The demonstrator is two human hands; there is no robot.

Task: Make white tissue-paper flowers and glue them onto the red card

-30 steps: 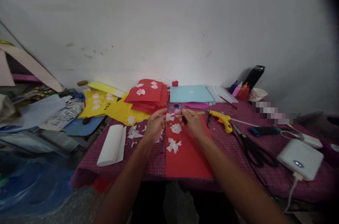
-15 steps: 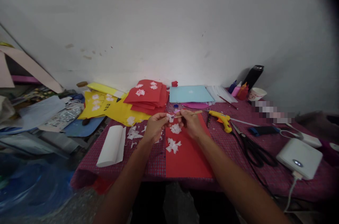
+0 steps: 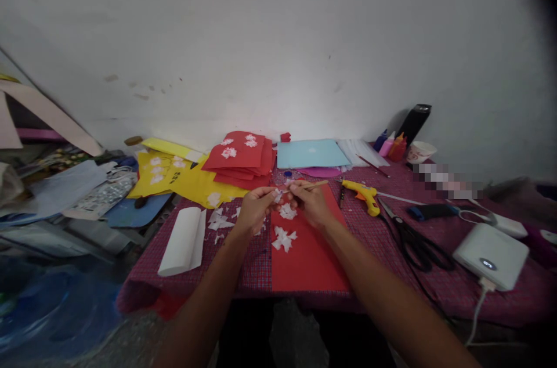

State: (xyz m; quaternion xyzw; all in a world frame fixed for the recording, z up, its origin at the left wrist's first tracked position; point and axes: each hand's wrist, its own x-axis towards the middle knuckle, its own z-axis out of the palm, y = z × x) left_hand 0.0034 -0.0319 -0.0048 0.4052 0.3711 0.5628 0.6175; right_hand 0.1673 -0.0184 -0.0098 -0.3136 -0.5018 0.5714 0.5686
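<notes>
Open lane: lower right of the flat red paper sheet [image 3: 315, 263], beside the lower white paper blossom [image 3: 284, 239]. Rightward from the right hand [image 3: 311, 202], yellow plastic glue gun [image 3: 366, 194] then black-handled metal scissors [image 3: 405, 231] obstruct; white paper roll [image 3: 180, 243] obstructs left of the left hand [image 3: 256, 208].

No text can be read for certain. Dark characters [image 3: 178, 173] stand on a yellow sheet [image 3: 194, 185] at the counter's [image 3: 369, 263] far left corner, too small to make out. Near the right edge, a white box [image 3: 500, 249] bears a lit display [image 3: 488, 264], illegible; the paper cup's [image 3: 420, 152] reddish print, by the far right corner, is likewise unreadable.
</notes>
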